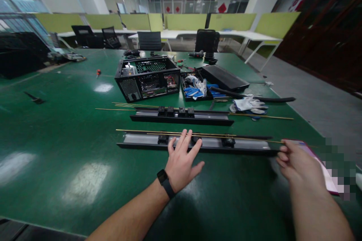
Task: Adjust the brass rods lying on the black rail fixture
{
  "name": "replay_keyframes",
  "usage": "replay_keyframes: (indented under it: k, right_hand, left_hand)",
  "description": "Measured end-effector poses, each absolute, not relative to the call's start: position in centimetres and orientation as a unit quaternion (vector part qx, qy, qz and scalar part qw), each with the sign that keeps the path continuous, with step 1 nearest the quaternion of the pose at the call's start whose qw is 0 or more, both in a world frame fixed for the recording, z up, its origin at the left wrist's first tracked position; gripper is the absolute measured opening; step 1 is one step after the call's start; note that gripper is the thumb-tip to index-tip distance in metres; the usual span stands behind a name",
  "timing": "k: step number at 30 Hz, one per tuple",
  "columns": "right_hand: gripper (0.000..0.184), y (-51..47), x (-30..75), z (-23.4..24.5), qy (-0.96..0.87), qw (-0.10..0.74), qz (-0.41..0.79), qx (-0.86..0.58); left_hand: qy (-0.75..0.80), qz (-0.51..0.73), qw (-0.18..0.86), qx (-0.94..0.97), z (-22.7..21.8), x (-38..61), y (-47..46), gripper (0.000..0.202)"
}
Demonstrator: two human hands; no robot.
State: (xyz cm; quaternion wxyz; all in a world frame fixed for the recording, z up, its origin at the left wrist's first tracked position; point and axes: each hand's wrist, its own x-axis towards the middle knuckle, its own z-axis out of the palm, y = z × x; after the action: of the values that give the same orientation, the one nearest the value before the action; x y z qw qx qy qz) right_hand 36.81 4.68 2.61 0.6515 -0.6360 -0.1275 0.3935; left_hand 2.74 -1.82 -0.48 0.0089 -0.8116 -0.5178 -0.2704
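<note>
Fingers spread, my left hand (183,158) rests over the middle of the near long black channel (147,147), which has a pale inner strip. At the channel's right end, my right hand (301,162) pinches a thin brass rod (273,142) between thumb and fingers. Inside the near channel sit black blocks, one at the left (163,138) and another at the right (228,141); one more is partly covered by my left fingers. More brass rods (132,130) lie lengthwise along this channel. Behind it is a second black channel (181,119) with several black blocks (170,111).
An open black computer case (147,83) stands behind the channels. Beside it are a black tray (195,97) with blue and white gloves, a dark flat panel (223,77) and white gloves (249,104). A pink-edged sheet (329,177) lies by my right hand. An orange-handled tool (98,72) is at left.
</note>
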Motion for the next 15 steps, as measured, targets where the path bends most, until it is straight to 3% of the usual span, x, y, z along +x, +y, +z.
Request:
replay_keyframes:
  k: [15]
  right_hand:
    - [0.016, 4.89, 37.50, 2.79, -0.132, 0.651, 0.411, -0.625]
  left_hand:
    - [-0.564, -0.258, 0.014, -0.784, 0.08, 2.65, -2.10, 0.069]
